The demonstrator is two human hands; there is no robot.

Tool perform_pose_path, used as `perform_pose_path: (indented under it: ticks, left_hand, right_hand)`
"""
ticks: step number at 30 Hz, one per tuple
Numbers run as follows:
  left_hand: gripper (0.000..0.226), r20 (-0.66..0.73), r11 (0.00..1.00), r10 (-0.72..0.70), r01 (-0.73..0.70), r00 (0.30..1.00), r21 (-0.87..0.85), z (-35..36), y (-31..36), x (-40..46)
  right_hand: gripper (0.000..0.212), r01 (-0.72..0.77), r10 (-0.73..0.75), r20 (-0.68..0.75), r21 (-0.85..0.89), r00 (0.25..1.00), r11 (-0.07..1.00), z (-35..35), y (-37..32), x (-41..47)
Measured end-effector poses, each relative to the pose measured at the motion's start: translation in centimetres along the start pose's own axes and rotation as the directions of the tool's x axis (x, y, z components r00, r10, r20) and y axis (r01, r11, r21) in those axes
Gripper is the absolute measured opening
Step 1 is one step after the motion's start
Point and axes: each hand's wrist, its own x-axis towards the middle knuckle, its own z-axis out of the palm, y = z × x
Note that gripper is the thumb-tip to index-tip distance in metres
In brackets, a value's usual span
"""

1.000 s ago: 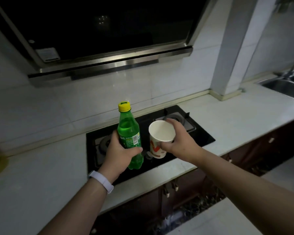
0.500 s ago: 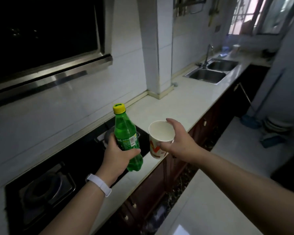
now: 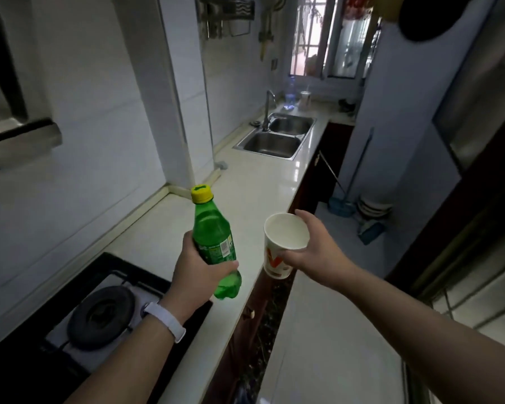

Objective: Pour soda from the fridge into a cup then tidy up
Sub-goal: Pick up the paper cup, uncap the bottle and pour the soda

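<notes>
The left hand (image 3: 197,265) holds a green soda bottle (image 3: 215,243), with its fingers (image 3: 226,265) wrapped tight around the middle. The yellow cap (image 3: 201,193) is on, well above those fingers. The right hand (image 3: 315,247) holds a white paper cup (image 3: 283,243), with the thumb pressing the front wall and the other fingers hooked over the far rim. The cup looks empty and tips a little. Both things are up in the air, near each other but not touching. My guess is that the step now is carrying them to a spot for pouring. Nothing is poured yet. Next, the cup likely needs to go down flat, so a hand is free to twist the cap off. Under the bottle fingers is a pale, shiny counter (image 3: 263,185). A black gas stove (image 3: 99,313) sits under the left wrist. The cup hangs just past the counter edge, over the floor. Far beyond the fingers is a steel sink (image 3: 274,144) with two bowls and a tap. The room is a narrow, dim kitchen with a window at the far end.
</notes>
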Motion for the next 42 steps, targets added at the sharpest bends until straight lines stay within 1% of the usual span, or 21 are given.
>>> perform_pose_path:
  ticks: [6,10,14,17,23,26,29,34,42]
  left_hand:
    - [0.067,0.076,1.000,-0.009,0.011,0.997,-0.026,2.7,-0.7,6.2]
    - [0.064,0.099,0.998,-0.015,0.020,0.995,-0.051,5.5,-0.6,9.4]
    - [0.064,0.102,0.998,-0.042,0.046,0.994,-0.041,8.9,-0.7,12.1]
    - [0.067,0.076,0.998,-0.061,0.062,0.995,-0.017,11.9,-0.5,14.5]
    - [0.067,0.024,0.996,-0.088,0.088,0.996,0.000,19.9,2.3,19.6]
    - [0.068,0.025,0.998,-0.065,0.065,0.998,0.021,23.8,4.5,21.9]
    - [0.068,-0.017,0.999,-0.043,0.043,0.999,0.020,26.5,5.9,23.7]
    - [0.067,-0.086,0.998,-0.046,0.049,0.995,0.034,28.2,7.2,25.6]
    - [0.069,-0.199,0.995,-0.086,0.095,0.976,0.036,27.9,5.7,30.2]
  right_hand:
    - [0.094,-0.041,0.039,-0.086,-0.029,0.996,0.999,-1.9,1.4,3.7]
    - [0.095,-0.067,0.062,-0.135,-0.034,0.989,0.997,-3.9,3.0,6.4]
    - [0.094,-0.071,0.069,-0.132,-0.009,0.989,0.997,-6.1,5.6,9.3]
    - [0.094,-0.060,0.061,-0.123,0.010,0.991,0.998,-8.0,8.3,12.3]
    - [0.096,-0.027,0.030,-0.071,0.049,0.997,0.998,-13.8,13.5,19.0]
    - [0.096,0.010,-0.009,-0.042,0.033,0.999,0.999,-17.2,15.6,22.3]
    - [0.094,0.047,-0.047,-0.002,0.036,0.999,0.998,-20.2,17.2,25.3]
    - [0.095,0.088,-0.091,0.054,0.047,0.994,0.995,-22.0,18.8,29.3]
    - [0.099,0.120,-0.128,0.167,0.059,0.978,0.991,-20.1,19.6,36.0]
